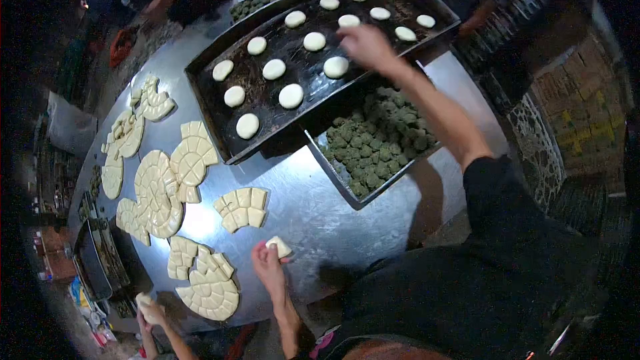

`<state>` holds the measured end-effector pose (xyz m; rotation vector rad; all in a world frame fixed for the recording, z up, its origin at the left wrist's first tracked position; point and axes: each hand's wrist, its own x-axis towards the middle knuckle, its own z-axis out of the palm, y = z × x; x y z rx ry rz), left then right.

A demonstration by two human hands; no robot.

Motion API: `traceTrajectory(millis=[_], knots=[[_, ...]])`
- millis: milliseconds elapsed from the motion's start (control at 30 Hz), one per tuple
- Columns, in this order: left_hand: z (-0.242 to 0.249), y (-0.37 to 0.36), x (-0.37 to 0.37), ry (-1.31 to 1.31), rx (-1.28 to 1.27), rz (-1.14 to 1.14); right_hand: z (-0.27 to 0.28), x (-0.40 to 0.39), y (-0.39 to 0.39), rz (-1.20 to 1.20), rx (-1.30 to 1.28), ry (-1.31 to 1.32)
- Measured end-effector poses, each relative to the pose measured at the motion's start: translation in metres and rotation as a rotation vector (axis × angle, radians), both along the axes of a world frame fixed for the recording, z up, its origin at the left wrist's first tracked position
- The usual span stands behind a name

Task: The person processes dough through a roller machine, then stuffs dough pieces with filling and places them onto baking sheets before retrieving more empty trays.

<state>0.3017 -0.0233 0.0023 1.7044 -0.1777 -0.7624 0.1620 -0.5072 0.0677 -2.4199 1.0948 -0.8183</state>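
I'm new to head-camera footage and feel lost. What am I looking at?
There is no machine: this one picture comes from a camera on the head of a person in a black top, looking forward and down. Their bare left hand holds a piece of dough. Their right hand is over a dark tray dotted with pale dough rounds; it is blurred, so whether it holds anything is unclear. On the metal table lie slabs of dough cut into pieces, and a smaller tray of green clumps. The hands at lower left are another person's.
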Motion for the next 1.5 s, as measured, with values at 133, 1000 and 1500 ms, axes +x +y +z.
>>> traceTrajectory(millis=[133, 1000, 1500], knots=[[0.003, -0.049, -0.020, 0.136, -0.251, -0.092, 0.023, 0.005, 0.199, 0.482, 0.353, 0.039], [-0.037, 0.031, -0.031, 0.425, -0.158, -0.359, -0.058, -0.034, 0.352, 0.319, 0.227, 0.387], [-0.006, -0.100, -0.041, 0.335, -0.421, -0.154, -0.083, -0.093, 0.106, 0.064, -0.208, 0.431]])
